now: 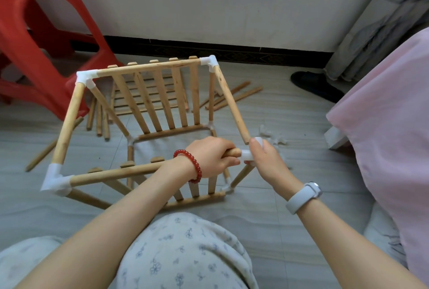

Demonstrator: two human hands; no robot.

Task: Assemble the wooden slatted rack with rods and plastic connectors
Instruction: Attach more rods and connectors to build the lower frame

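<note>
Rack (148, 107) upright on floor; L hand (212, 156) grips front rod (116, 172), R hand (264, 156) pinches corner connector (247, 155).

no readable text or labels.

Red stool (34, 40), white connectors (55, 178)
</note>
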